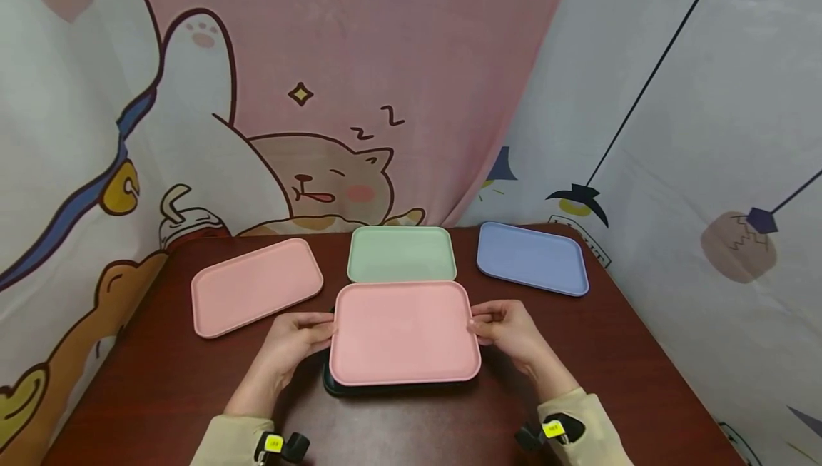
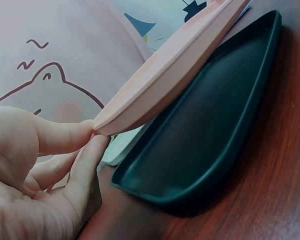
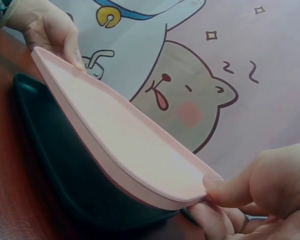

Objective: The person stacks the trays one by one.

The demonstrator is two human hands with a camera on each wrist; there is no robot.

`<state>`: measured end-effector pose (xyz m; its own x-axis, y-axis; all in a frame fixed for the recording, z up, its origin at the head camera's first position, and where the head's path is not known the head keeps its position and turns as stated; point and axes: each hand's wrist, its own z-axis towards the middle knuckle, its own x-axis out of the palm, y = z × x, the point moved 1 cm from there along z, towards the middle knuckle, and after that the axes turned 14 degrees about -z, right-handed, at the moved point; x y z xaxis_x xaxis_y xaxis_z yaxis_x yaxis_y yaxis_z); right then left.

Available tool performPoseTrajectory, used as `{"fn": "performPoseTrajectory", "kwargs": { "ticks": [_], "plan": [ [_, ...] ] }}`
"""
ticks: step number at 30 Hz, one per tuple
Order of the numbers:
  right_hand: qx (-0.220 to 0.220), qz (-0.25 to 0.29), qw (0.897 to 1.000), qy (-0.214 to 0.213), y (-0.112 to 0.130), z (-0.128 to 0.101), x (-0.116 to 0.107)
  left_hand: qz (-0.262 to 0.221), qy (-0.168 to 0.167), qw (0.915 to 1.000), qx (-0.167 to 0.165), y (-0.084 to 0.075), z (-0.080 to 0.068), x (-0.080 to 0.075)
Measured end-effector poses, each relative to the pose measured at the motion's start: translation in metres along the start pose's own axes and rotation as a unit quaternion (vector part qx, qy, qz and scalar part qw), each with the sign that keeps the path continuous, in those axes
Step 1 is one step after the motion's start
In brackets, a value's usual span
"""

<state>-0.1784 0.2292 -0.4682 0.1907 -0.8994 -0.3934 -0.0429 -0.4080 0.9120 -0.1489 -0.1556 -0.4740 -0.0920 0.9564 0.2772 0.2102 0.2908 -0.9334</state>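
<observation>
A pink rectangular tray [image 1: 404, 334] is held up between both hands, above a dark green tray [image 2: 200, 115] that lies on the table. My left hand [image 1: 292, 348] pinches its left edge between thumb and fingers, as the left wrist view shows close up. On the opposite short side, my right hand [image 1: 510, 334] pinches the rim, thumb on top and fingers beneath. The right wrist view shows a gap between the pink tray [image 3: 120, 135] and the dark green one. In the head view the pink tray hides most of the dark green tray.
Behind the held tray lies a light green tray [image 1: 402, 255]. A second pink tray [image 1: 257, 286] sits at an angle on the left, and a blue tray [image 1: 533, 257] at the back right. The brown table [image 1: 610, 380] meets a printed cloth [image 1: 398, 38] at the back.
</observation>
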Motion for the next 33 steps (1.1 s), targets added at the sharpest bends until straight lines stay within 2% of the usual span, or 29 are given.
{"fn": "performPoseTrajectory", "kwargs": {
  "ticks": [9,21,33],
  "plan": [
    [0.012,-0.006,1.0,0.001,-0.004,0.002,0.011,0.003,-0.003,1.0,0.001,0.007,0.002,-0.007],
    [0.001,-0.01,1.0,0.009,-0.005,0.003,0.019,0.021,-0.012,0.9997,0.009,0.014,0.003,-0.015],
    [0.009,-0.019,1.0,0.004,-0.007,0.006,0.026,0.031,-0.02,0.9992,0.012,0.017,0.003,-0.017]
  ]
}}
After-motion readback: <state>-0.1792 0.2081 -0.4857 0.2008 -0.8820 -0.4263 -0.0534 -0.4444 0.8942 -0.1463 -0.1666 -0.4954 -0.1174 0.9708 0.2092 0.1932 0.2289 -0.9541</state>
